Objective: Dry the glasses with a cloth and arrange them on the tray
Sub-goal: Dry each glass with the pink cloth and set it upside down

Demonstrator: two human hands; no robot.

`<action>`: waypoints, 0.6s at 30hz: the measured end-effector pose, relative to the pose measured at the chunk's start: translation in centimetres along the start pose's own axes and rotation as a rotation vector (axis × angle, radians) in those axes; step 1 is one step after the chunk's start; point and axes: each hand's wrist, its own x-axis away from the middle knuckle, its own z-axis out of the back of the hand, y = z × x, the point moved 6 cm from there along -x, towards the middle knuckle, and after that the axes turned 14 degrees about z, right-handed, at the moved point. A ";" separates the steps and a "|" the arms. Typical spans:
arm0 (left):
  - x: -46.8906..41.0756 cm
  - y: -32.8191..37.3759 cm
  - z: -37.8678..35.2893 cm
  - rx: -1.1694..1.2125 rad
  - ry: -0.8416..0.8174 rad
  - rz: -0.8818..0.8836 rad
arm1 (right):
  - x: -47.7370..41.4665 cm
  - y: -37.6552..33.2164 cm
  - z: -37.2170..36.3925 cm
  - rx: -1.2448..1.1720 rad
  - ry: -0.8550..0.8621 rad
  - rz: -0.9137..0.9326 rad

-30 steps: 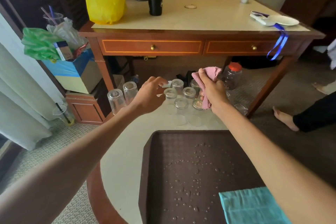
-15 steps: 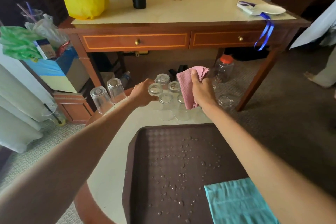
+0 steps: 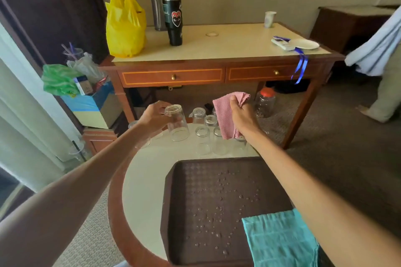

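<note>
Half a second ago the left grip [image 3: 153,118] was only closing on a glass inside the cluster. Now that glass [image 3: 176,124] is out of the cluster and to its left, upside-down with its base uppermost and tilted a little. It looks raised off the surface [image 3: 141,191], though I cannot tell that for sure. The right grip [image 3: 244,115] and its pink cloth [image 3: 224,119] sit much as they did, just right of the cluster.

The left arm reaches forward, nearly straight. The left grip is clamped on the glass near its base, fingers curled over the top and the thumb side toward the camera. The right arm reaches forward too, with the back of the hand toward the camera. The right grip is clamped on the upper part of the pink cloth, which hangs down in front of the rightmost glasses.

The other glasses [image 3: 202,136] stand upside-down, close together on the far part of the surface, just beyond the tray [image 3: 167,201]. The tray holds no glasses. Droplets [image 3: 217,208] lie across its floor, and a teal cloth [image 3: 280,240] covers its near right corner.
</note>
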 end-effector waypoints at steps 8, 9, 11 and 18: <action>13.3 5.5 5.5 0.258 -0.345 -0.017 | 6.3 -7.3 1.9 0.051 -0.155 -0.005; 14.3 6.0 5.9 0.297 -0.361 -0.030 | 6.9 -8.0 1.9 0.041 -0.174 -0.015; 16.2 6.6 6.5 0.358 -0.394 -0.051 | 8.3 -9.7 2.1 0.021 -0.206 -0.016; 20.0 8.3 7.4 0.351 -0.371 -0.086 | 10.3 -12.7 1.3 -0.126 -0.239 -0.098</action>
